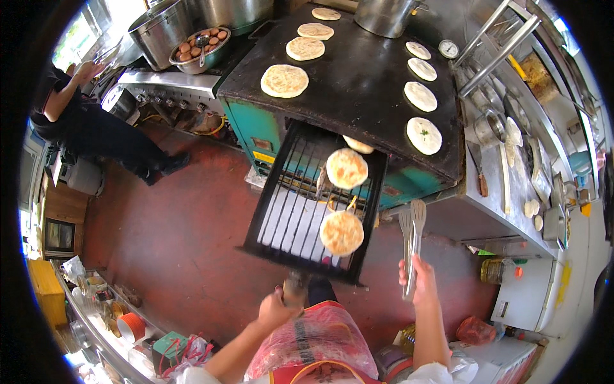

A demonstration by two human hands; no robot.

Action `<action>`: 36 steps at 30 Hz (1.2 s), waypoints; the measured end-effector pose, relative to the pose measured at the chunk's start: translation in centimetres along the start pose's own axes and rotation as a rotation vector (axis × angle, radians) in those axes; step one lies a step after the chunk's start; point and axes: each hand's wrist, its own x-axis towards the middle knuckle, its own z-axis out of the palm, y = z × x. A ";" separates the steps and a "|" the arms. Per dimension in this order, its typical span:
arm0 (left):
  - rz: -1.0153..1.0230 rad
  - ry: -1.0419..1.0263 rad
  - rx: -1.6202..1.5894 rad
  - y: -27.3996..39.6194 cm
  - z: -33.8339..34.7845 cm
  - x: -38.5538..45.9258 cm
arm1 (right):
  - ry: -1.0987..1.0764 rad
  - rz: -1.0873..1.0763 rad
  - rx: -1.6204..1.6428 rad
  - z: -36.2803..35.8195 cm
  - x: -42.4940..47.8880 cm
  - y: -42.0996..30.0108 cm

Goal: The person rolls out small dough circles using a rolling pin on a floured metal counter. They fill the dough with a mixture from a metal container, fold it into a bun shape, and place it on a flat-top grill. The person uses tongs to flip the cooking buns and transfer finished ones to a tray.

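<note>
My left hand (280,307) is closed around the handle (294,288) of a black metal rack drawer (288,192), which is pulled out from under a griddle. On its bars lie browned flatbreads, one near the front (341,233) and another (347,168) behind it. A third flatbread (359,144) is partly hidden under the griddle's edge. In my right hand (420,278) is a pair of metal tongs (411,230) with slotted ends, pointing away from me to the right of the drawer. The tong ends touch nothing.
The black griddle (355,86) bears browned flatbreads (284,81) at left and pale ones (424,136) at right. A steel pot (386,19) stands at its back. A bowl of eggs (196,65) sits on the stove. Another person (105,125) stands left. A floury worktop (499,187) adjoins at right.
</note>
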 end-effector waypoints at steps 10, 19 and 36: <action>0.150 0.108 -0.233 14.8 -2.5 22.5 | 0.091 -0.012 0.001 -3.5 0.4 -2.3; 0.148 0.186 -1.109 14.4 -2.3 27.0 | -0.050 0.182 -0.067 -3.7 3.3 -1.3; 0.072 0.070 -0.690 1.0 5.6 15.5 | -0.162 0.201 -0.228 -0.3 -1.2 4.3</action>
